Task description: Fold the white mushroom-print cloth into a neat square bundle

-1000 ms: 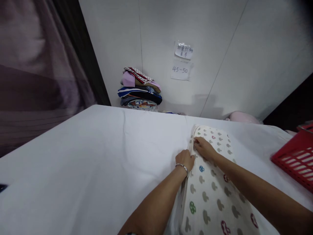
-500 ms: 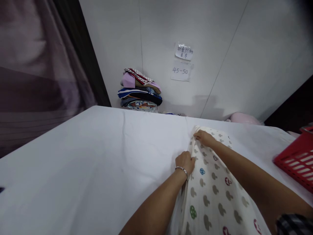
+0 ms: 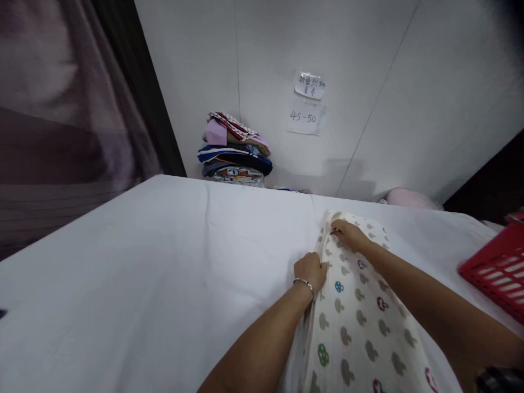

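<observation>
A long folded white cloth (image 3: 360,333), printed with grey, red, green and blue mushroom shapes, lies on the right half of the white-covered table (image 3: 135,273). My left hand (image 3: 310,271), a silver bracelet at its wrist, grips the cloth's left folded edge partway along. Farther up, my right hand (image 3: 347,234) is closed on the same edge near the far end and lifts it slightly, so the layers curl there. The near end of the cloth runs out of the picture at the bottom.
Against the wall behind the table rises a stack of folded fabrics (image 3: 235,150). A red plastic basket (image 3: 497,267) stands at the right edge. A pink bundle (image 3: 411,197) shows behind the table. Paper notes (image 3: 306,117) hang on the wall; a curtain (image 3: 61,120) hangs at left.
My right hand has shifted slightly right, pulling the far part of the cloth's edge with it so that it curls. My left hand has stayed in place.
</observation>
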Tool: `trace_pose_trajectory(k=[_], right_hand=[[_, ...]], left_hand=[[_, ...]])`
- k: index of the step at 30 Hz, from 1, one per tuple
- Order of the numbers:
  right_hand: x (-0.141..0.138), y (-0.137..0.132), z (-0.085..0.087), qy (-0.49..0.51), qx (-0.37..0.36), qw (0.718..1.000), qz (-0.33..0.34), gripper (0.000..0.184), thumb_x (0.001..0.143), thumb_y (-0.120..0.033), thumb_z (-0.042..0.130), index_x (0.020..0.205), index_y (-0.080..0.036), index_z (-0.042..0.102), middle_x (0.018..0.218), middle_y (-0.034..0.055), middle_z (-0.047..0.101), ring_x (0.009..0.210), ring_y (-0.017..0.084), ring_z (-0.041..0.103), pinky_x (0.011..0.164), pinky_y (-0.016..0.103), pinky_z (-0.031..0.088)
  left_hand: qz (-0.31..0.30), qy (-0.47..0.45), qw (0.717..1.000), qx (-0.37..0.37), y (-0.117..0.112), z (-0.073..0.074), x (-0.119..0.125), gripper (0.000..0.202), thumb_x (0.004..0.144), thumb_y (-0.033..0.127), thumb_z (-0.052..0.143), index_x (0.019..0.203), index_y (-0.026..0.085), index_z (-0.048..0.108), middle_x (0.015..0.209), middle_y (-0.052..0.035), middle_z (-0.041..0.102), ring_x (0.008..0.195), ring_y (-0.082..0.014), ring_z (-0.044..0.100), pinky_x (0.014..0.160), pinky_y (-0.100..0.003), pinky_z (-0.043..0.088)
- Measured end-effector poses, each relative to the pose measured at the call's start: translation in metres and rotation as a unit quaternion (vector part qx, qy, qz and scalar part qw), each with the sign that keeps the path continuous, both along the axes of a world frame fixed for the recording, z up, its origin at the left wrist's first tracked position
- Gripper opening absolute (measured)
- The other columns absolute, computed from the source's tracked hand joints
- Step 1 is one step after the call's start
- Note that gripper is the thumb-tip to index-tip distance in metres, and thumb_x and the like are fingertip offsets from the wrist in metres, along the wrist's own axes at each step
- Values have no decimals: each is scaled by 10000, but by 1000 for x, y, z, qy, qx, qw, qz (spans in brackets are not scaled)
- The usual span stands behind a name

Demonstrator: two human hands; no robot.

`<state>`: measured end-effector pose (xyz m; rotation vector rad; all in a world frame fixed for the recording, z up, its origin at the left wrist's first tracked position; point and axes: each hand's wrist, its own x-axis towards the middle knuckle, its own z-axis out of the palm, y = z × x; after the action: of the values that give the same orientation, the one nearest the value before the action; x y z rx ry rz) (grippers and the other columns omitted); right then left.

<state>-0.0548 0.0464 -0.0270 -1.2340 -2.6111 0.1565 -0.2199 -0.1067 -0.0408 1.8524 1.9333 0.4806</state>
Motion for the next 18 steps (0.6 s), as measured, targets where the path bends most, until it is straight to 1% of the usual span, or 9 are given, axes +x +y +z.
trace_pose_trajectory(k=[2,4,7,9,13,15,18], right_hand=[[1,4,-5,14,-15,1000,5,202,754,-146,435,864,-186,599,909,60,627,848,184,559,781,305,427],[1,8,-6,16,-30,999,25,228,739,-139,437,881,-190,608,914,42,635,838,165,569,779,275,432],[1,11,-2,10,-53,997,48,225,728,-176,463,883,-193,626,885,26,647,773,146,583,718,242,450],[2,13,4,-1,-60,997,50,198,731,-215,480,841,-191,643,834,28,653,736,151,586,693,247,453],[-1,17,11,-37,-60,997,44,167,729,-216,490,726,-190,655,800,44,659,758,176,588,732,276,442],[-6,19,11,-58,-59,996,43,180,734,-199,481,747,-191,661,833,50,664,784,182,588,752,281,435],[-13,20,9,-89,-57,994,41,218,744,-172,464,831,-190,663,891,57,667,826,186,586,776,281,425]], left_hand=[[2,3,1000,1,0,1,0,243,828,362,410,907,192,566,936,-55,619,871,-203,581,723,-309,425],[2,7,1000,0,0,1,0,244,830,361,407,907,193,566,927,-50,621,866,-199,583,720,-303,424],[0,8,1000,-2,0,0,0,245,831,360,403,907,193,565,926,-49,622,865,-195,584,713,-297,423],[0,8,1000,-1,0,0,0,246,830,361,403,903,192,566,929,-50,622,861,-196,585,705,-298,423],[1,6,1000,-2,1,0,0,253,835,365,395,904,191,566,931,-50,620,857,-195,584,704,-298,420],[-1,4,1000,-4,1,-1,0,259,839,370,391,913,191,564,933,-52,619,865,-194,582,711,-297,419],[-3,3,1000,-3,1,-1,0,266,839,378,390,913,190,562,931,-54,618,865,-195,581,712,-296,418]])
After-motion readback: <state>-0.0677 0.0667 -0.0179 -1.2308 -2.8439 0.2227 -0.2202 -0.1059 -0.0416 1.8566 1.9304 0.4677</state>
